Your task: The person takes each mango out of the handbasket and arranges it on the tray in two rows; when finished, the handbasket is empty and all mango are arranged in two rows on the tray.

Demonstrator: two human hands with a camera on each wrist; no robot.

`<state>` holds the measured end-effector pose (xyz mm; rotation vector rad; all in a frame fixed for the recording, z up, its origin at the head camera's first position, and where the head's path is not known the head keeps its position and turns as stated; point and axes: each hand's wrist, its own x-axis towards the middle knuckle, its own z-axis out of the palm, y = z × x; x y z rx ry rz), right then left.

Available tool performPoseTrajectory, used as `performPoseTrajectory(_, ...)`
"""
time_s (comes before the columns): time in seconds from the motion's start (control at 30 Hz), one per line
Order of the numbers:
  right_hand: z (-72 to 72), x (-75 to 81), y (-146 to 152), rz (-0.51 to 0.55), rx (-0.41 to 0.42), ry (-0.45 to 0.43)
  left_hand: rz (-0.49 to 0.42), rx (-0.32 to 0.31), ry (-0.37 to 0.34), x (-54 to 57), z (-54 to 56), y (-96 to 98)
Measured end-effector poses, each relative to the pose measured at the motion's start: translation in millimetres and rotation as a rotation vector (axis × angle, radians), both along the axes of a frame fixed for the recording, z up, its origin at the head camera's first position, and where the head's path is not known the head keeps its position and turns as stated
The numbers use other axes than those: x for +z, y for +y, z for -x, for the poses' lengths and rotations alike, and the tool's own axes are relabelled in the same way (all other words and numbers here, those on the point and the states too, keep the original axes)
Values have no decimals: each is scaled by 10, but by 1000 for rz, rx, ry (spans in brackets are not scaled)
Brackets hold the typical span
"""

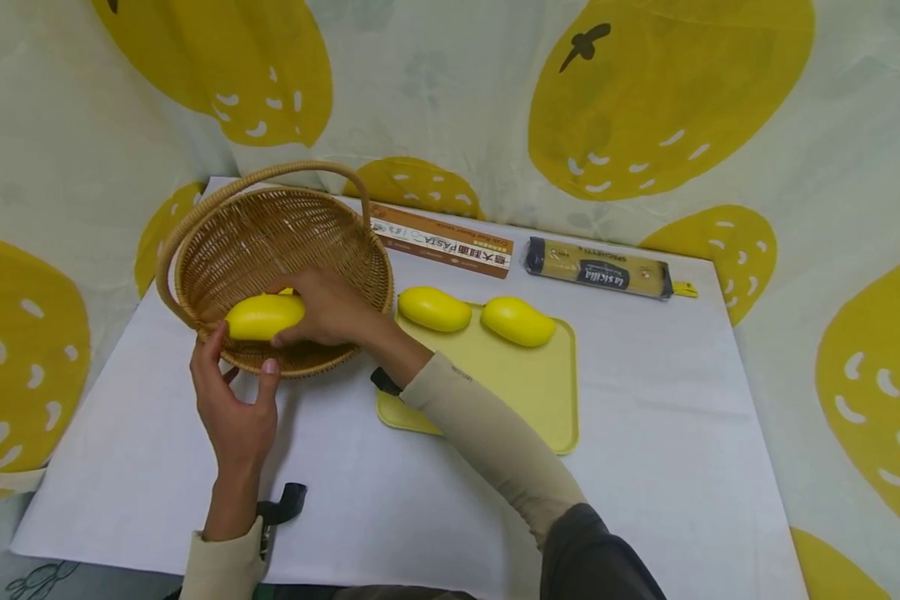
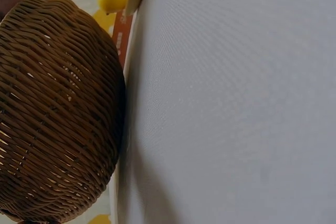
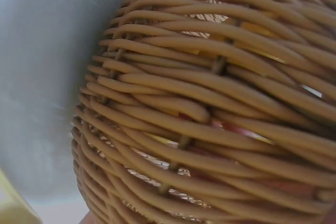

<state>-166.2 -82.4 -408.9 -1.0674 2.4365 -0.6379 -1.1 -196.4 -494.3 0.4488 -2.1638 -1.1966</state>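
In the head view, my right hand [image 1: 326, 308] reaches into the wicker basket [image 1: 270, 221] and grips a yellow mango [image 1: 261, 318] near the front rim. Another bit of yellow shows beneath those fingers. My left hand [image 1: 236, 404] holds the basket's near rim, its index fingertip beside the mango and its thumb on the edge. Two more mangoes, a left one [image 1: 435, 309] and a right one [image 1: 518, 322], lie at the far side of a pale yellow tray [image 1: 555, 400]. Both wrist views are largely filled by the basket's woven outside, hiding the fingers.
Behind the tray lie a brown-and-white pasta box [image 1: 442, 239] and a spaghetti packet [image 1: 598, 267]. The basket's tall handle [image 1: 270, 172] arches over its far side. White cloth covers the table [image 1: 660, 467], and a fruit-print curtain [image 1: 450, 92] hangs behind.
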Motion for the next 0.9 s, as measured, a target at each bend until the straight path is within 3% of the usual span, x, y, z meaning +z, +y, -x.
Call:
performPoseTrajectory(0.57,-123,103,281,118,-105,61,-10,6,31,-14,12,7)
performPoseTrajectory(0.9,-217,174,482,266,-210,46,4,13,26,-33,22,7)
